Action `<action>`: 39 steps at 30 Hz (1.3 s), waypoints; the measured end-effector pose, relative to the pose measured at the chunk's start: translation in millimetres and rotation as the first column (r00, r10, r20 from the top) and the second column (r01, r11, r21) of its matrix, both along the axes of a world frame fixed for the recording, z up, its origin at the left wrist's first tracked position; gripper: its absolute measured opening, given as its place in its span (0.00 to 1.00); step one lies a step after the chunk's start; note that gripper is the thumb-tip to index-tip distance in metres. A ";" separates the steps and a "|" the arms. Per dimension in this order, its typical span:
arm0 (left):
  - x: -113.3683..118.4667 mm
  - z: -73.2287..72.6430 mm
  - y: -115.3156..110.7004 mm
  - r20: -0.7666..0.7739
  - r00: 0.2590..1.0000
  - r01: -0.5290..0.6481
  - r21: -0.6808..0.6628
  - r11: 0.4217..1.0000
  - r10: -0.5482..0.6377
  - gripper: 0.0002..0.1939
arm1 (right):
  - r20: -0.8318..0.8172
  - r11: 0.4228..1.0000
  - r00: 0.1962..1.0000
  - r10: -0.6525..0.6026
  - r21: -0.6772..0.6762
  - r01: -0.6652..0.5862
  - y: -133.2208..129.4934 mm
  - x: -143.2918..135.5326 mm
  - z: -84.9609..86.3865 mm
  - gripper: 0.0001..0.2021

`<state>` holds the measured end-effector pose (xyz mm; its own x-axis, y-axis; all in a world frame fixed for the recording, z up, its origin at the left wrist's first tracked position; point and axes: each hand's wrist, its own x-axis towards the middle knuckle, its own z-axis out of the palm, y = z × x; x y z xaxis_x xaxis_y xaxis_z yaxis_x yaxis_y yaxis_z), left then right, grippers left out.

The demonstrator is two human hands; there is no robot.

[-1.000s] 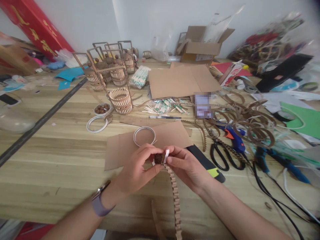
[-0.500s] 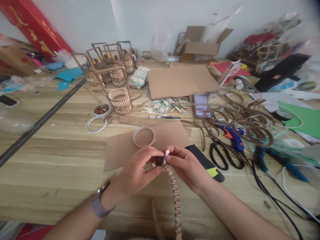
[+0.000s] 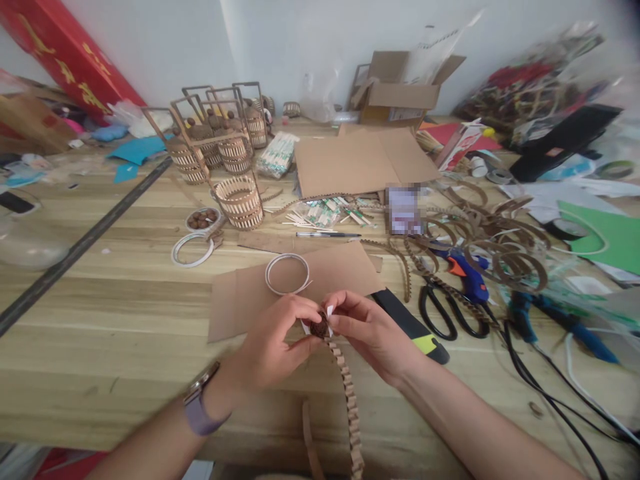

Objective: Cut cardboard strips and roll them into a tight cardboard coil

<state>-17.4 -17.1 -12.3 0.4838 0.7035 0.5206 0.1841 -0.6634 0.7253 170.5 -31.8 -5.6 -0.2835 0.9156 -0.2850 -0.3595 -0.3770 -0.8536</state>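
Observation:
Between my hands is a small dark brown coil (image 3: 319,325) with a white strip (image 3: 329,313) at its right side. From it a crimped brown cardboard strip (image 3: 350,400) hangs down past the table's front edge. My left hand (image 3: 280,337) pinches the coil from the left between thumb and fingers. At the right, my right hand (image 3: 367,327) holds the white strip in its fingertips, close against the coil. A white tape ring (image 3: 287,274) lies on a cardboard sheet (image 3: 235,300) just beyond my hands.
Small baskets with handles (image 3: 240,200) stand at the back left. To the right lie black-handled scissors (image 3: 437,313), a blue glue gun (image 3: 470,277), cables (image 3: 540,387) and many cardboard loops (image 3: 520,260). A black and yellow tool (image 3: 415,330) rests beside my right hand.
The fingers of my left hand have shifted slightly on the coil, and more of the coil shows. The white strip sits slightly lower and more to the left.

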 end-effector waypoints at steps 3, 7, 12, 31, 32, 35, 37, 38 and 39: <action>0.7 -0.5 -0.2 0.020 1.000 0.003 0.033 0.999 -0.004 0.07 | 0.023 0.998 0.999 0.025 0.050 -0.027 0.5 1.5 -1.7 0.15; -1.3 -0.8 -1.0 0.010 1.000 0.005 0.046 0.999 -0.006 0.08 | 0.050 0.994 0.998 0.039 0.101 -0.044 1.1 2.7 0.3 0.15; -2.9 0.0 -2.3 -0.012 1.000 -0.012 0.044 0.999 0.013 0.10 | 0.126 0.990 0.991 0.042 0.128 -0.059 0.6 5.6 -0.1 0.19; -3.3 -3.0 -4.2 -0.100 0.991 -0.089 0.051 0.995 0.094 0.11 | 0.583 0.745 0.722 -0.371 0.652 -0.144 -10.1 -0.6 -10.4 0.06; -3.4 -3.4 -4.4 -0.108 0.989 -0.091 0.055 0.994 0.097 0.11 | 0.591 0.742 0.717 -0.370 0.652 -0.155 -10.2 -1.0 -10.5 0.06; -3.1 -4.8 -4.9 -0.118 0.986 -0.109 0.058 0.992 0.115 0.11 | 0.615 0.729 0.699 -0.366 0.656 -0.196 -10.0 -1.1 -11.3 0.07; -2.6 -5.6 -5.2 -0.118 0.985 -0.122 0.035 0.992 0.126 0.10 | 0.626 0.718 0.691 -0.362 0.659 -0.222 -9.6 -0.5 -12.8 0.08; -2.3 -5.7 -5.3 -0.119 0.985 -0.128 0.016 0.992 0.129 0.10 | 0.631 0.714 0.689 -0.357 0.660 -0.235 -9.3 -0.2 -13.8 0.08; -1.9 -5.7 -5.5 -0.119 0.984 -0.135 -0.012 0.991 0.133 0.10 | 0.634 0.708 0.689 -0.351 0.661 -0.247 -8.9 0.1 -14.8 0.09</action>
